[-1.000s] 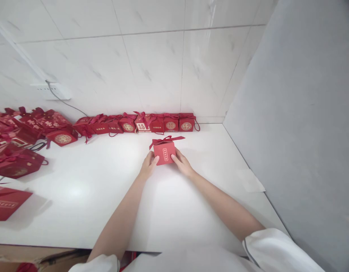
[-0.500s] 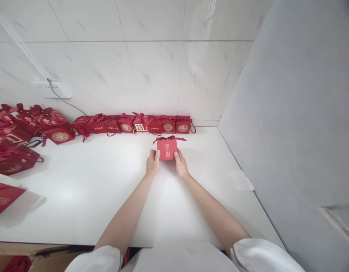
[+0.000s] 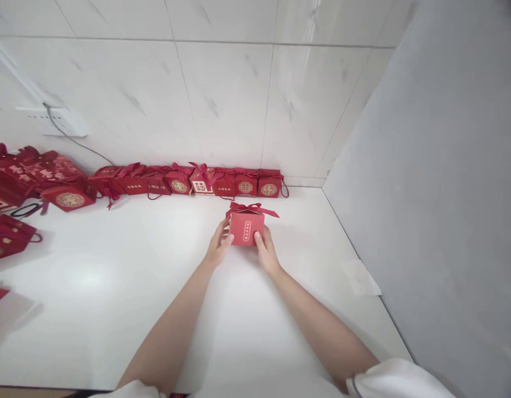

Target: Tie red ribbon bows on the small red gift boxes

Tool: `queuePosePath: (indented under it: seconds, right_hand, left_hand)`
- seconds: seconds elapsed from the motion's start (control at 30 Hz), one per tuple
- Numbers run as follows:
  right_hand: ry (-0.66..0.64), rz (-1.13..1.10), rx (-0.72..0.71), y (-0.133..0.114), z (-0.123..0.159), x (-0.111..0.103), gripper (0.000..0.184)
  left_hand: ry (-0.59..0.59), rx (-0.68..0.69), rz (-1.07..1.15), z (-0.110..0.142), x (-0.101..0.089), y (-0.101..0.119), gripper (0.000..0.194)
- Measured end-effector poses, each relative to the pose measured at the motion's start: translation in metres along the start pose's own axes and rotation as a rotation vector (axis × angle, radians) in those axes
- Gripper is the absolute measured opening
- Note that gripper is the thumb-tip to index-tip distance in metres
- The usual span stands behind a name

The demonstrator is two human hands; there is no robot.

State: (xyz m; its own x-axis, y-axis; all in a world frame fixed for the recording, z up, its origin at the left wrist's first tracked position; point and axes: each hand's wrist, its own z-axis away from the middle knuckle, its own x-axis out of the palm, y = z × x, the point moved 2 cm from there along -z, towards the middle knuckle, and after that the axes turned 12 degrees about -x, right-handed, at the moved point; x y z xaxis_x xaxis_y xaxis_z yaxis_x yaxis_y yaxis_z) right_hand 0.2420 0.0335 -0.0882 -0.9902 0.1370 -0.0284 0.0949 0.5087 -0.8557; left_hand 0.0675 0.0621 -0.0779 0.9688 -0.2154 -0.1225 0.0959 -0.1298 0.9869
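A small red gift box (image 3: 241, 229) with a dark red ribbon bow (image 3: 252, 208) on top is between my two hands, in front of the row along the wall. Its front bears a pale framed label with vertical characters. My left hand (image 3: 219, 244) grips the box's left side, thumb at the lower front corner. On the right side my right hand (image 3: 266, 249) holds it, with the thumb on the front face. The fingers behind the box are partly hidden.
Several red boxes with ribbons (image 3: 269, 185) line the tiled wall. More red boxes (image 3: 68, 193) crowd the left of the white table (image 3: 126, 287). A grey panel (image 3: 437, 193) bounds the right side. A cable (image 3: 81, 145) hangs from a wall socket (image 3: 60, 121).
The view has shifted, so the left-hand boxes slide further out of frame. Both hands keep hold of the gift box, which tilts slightly between frames.
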Motion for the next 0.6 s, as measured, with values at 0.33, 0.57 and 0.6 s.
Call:
queuePosePath:
  seconds: [0.33,0.57,0.6]
  right_hand:
    - [-0.004,0.005,0.032,0.007,-0.002,-0.001,0.045]
    - [0.135,-0.001,0.090,-0.006,-0.005,0.002,0.047]
    - [0.246,0.020,0.087,-0.014,-0.009,-0.004,0.045]
  left_hand:
    - [-0.007,-0.094,0.012,-0.001,-0.003,-0.007,0.066]
    - [-0.006,-0.096,0.012,-0.002,-0.003,-0.010,0.065]
    - [-0.012,-0.091,0.020,-0.002,-0.003,-0.010,0.065]
